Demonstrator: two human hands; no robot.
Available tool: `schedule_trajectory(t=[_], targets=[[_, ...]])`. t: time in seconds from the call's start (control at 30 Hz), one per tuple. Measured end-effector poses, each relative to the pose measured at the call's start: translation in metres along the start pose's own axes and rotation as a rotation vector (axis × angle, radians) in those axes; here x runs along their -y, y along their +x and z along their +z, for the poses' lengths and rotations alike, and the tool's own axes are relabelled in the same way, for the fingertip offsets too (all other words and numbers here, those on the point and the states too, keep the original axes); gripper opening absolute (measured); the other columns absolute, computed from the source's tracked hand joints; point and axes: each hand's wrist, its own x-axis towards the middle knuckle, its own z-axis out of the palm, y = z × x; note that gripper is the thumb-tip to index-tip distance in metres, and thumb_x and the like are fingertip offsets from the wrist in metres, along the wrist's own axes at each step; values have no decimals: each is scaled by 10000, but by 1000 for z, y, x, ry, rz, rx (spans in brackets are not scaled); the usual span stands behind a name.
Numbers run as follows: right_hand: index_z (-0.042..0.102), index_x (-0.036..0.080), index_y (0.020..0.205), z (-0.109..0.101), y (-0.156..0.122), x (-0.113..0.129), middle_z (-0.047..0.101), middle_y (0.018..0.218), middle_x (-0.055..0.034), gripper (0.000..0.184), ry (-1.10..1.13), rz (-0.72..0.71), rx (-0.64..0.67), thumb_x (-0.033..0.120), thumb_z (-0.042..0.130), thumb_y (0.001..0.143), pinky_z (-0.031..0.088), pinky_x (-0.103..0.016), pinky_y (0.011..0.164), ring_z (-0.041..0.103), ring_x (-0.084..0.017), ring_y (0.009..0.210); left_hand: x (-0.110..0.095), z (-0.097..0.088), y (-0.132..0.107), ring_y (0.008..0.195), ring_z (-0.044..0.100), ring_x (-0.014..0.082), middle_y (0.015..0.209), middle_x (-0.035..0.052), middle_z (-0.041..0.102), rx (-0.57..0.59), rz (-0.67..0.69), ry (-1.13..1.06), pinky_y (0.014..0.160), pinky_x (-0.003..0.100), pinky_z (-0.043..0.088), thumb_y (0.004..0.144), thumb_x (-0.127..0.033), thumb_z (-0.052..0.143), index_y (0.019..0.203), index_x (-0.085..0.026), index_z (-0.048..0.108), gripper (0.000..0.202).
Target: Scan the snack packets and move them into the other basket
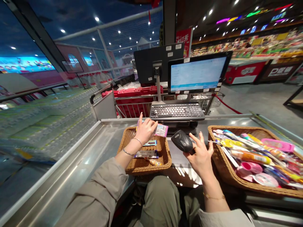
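My left hand (146,130) is closed on a small pink packet (162,130), held above the left wicker basket (129,135). That basket holds a few small packaged items (147,154). My right hand (201,154) holds a black barcode scanner (182,141) by its handle, with several fingers spread, between the two baskets. The scanner's head points toward the pink packet. The right wicker basket (222,171) is full of several colourful packets and tubes (251,148).
A black keyboard (177,111) and a lit monitor (197,74) stand at the back of the steel counter (78,164). A second screen's back (153,61) and red crates (134,93) lie behind. Shop shelves fill the far right.
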Motion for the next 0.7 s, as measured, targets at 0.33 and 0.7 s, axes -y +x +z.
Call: schedule_trajectory(t=[0.33,0.7], targets=[[676,219,903,-15,0,2,624,1382,-113,161,-104,55,-86,297,590,790,116,-737,1135,329,-390,1476,-22,-6,29,1136,575,293,1131,88,702,-83,63,-32,1216,716,-21,858,-280,676,1330,-215,592,484],[667,221,982,-26,-1,-3,616,1397,-96,236,-163,47,-88,194,571,768,98,-746,1142,300,-382,1492,-35,1,46,1223,547,308,1192,73,697,-108,81,-70,1217,709,-29,833,-293,719,1355,-262,578,541]])
